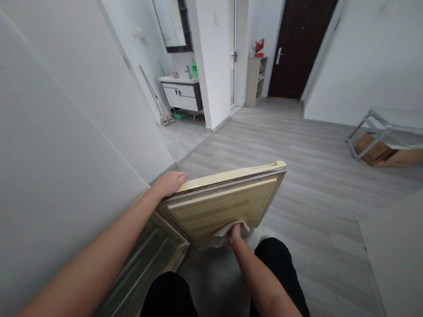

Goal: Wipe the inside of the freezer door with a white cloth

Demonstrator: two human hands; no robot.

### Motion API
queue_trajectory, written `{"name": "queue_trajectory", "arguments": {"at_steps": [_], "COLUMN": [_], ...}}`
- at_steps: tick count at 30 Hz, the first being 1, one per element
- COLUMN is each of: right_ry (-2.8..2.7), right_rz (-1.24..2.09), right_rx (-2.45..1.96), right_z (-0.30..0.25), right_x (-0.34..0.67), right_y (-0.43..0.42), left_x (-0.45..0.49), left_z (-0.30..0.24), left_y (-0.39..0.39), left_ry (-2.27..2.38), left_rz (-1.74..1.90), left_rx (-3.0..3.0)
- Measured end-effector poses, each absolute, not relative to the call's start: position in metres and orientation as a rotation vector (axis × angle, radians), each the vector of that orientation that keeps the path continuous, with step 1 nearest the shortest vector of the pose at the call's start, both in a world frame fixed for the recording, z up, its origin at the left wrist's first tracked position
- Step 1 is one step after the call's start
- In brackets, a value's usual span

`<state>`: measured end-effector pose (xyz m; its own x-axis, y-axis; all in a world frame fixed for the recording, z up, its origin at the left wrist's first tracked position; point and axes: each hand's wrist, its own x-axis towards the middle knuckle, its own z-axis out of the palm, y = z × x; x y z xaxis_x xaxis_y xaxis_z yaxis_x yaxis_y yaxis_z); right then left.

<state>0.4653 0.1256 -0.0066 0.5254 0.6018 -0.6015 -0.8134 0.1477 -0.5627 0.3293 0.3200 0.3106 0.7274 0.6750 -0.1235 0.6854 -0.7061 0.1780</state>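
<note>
**Two-handed wiping of the inner face of a cream door**

The cream door (226,205) stands open before the person's black-trousered legs (171,298), its ribbed inner face turned toward them. The left hand (171,183) lies palm-down over the door's top edge, at the end nearest the wall (90,135), arm extended; its fingers are together, but whether they grip cannot be told. The right hand (234,233), its forearm reaching between the legs, is closed on a white cloth (244,225) at the lower part of the door's face; its fingertips are hidden. Good practice, judged from this pose: brace the door from above, wipe along the ribs with even pressure, and work a folded cloth edge into the door's border.
</note>
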Motion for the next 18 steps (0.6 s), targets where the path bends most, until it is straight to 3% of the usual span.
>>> {"name": "queue_trajectory", "arguments": {"at_steps": [7,18], "right_ry": [0.281,0.241], "right_rz": [1.554,1.579], "right_rx": [-0.822,-0.678], "right_z": [0.017,0.02], "right_x": [0.397,0.382], "right_y": [0.134,0.131], "left_x": [0.329,0.329], "left_z": [0.309,0.314], "left_y": [0.321,0.314], "left_ry": [1.095,1.065], "left_rz": [-0.079,-0.073], "left_rx": [2.705,2.729]}}
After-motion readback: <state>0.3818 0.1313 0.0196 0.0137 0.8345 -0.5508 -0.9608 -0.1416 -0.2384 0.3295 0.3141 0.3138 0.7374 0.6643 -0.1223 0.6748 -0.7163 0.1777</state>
